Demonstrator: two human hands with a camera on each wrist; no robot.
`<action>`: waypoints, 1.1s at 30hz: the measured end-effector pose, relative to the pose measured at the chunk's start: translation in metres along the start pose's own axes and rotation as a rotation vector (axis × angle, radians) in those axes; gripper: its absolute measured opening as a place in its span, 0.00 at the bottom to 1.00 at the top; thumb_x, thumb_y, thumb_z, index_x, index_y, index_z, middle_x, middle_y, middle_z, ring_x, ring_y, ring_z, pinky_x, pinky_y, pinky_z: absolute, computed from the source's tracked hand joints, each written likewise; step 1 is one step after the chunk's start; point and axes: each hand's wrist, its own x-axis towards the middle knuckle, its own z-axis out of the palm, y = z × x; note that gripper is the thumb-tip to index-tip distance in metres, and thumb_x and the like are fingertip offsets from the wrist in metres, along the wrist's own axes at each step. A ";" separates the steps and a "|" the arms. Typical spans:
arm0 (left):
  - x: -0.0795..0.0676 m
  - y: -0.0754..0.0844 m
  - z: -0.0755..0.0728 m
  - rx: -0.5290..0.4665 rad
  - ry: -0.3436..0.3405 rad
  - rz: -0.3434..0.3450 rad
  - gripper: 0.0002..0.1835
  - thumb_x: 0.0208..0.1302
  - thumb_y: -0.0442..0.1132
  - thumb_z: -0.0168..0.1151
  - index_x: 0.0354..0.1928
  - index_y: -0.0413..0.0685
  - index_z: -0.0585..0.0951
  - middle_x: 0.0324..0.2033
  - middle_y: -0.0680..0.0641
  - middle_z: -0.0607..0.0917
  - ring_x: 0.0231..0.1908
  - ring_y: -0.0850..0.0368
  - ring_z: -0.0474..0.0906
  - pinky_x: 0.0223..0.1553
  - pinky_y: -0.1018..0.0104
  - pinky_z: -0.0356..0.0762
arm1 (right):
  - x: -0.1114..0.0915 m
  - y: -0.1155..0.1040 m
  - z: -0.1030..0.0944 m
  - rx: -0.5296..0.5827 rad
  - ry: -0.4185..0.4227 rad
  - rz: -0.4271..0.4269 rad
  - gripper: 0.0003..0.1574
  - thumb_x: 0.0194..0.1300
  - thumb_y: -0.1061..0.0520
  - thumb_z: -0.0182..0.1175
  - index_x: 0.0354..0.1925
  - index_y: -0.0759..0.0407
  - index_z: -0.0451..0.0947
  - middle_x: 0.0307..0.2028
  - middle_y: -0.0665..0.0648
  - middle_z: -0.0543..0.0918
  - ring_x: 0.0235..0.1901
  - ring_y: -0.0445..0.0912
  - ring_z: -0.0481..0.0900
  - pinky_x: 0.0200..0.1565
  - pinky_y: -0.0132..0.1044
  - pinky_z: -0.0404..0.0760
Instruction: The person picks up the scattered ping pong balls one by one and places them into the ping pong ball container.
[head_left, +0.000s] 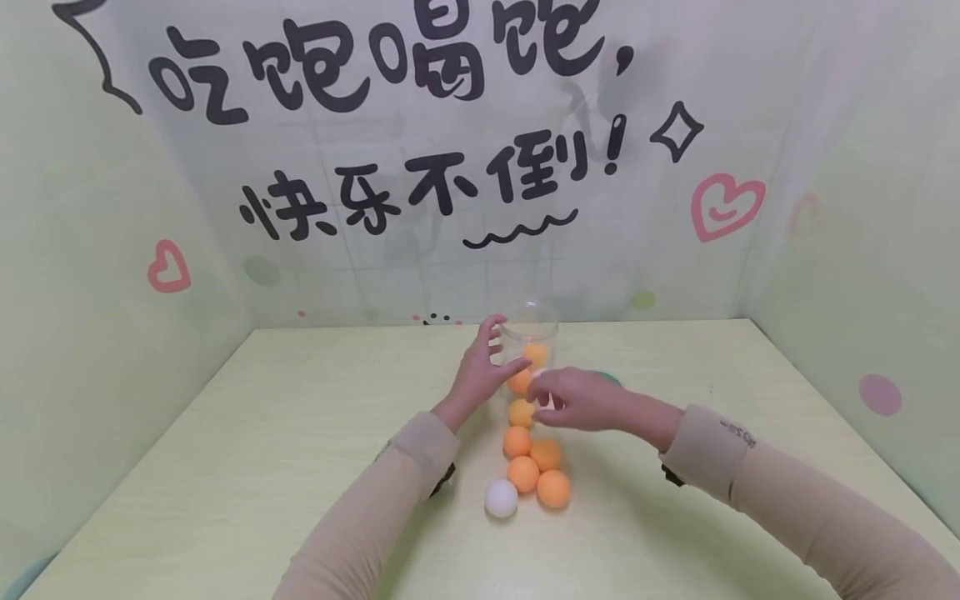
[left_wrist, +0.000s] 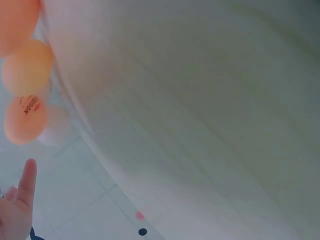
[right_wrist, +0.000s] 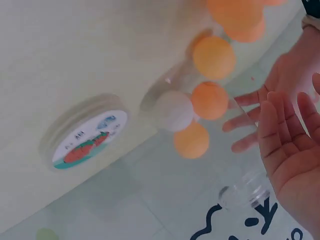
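A tall clear jar (head_left: 529, 323) stands upright near the back of the table, with orange table tennis balls (right_wrist: 210, 101) and a white ball (right_wrist: 174, 111) inside. My left hand (head_left: 480, 367) holds its left side, thumb across the front; its fingers (right_wrist: 242, 122) are spread along the wall. Close in front of the jar is my right hand (head_left: 576, 400), nothing visible in it; the right wrist view shows its fingers relaxed and palm bare. Several loose orange balls (head_left: 522, 474) run toward me in a line, with a white ball (head_left: 501, 498) at the near end.
A flat round tin (right_wrist: 90, 140) with a strawberry print on its top sits right of the jar; only its teal edge (head_left: 609, 377) shows past my right hand. The pale table (head_left: 300, 433) meets a printed backdrop (head_left: 412, 275) behind the jar and at both sides.
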 end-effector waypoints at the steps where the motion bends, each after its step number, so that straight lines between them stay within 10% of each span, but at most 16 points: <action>1: 0.000 0.000 0.000 -0.001 0.000 -0.002 0.39 0.51 0.47 0.68 0.62 0.58 0.58 0.61 0.36 0.67 0.55 0.40 0.71 0.49 0.48 0.74 | -0.002 0.001 0.005 0.009 -0.033 -0.003 0.11 0.60 0.56 0.57 0.41 0.60 0.77 0.32 0.49 0.78 0.28 0.40 0.74 0.32 0.28 0.74; 33: 0.004 -0.003 0.004 -0.001 0.011 -0.030 0.39 0.51 0.47 0.69 0.62 0.61 0.58 0.61 0.38 0.67 0.56 0.41 0.71 0.50 0.50 0.74 | -0.018 0.026 0.038 0.037 -0.241 0.060 0.16 0.57 0.54 0.63 0.44 0.58 0.78 0.36 0.49 0.79 0.31 0.38 0.71 0.38 0.30 0.74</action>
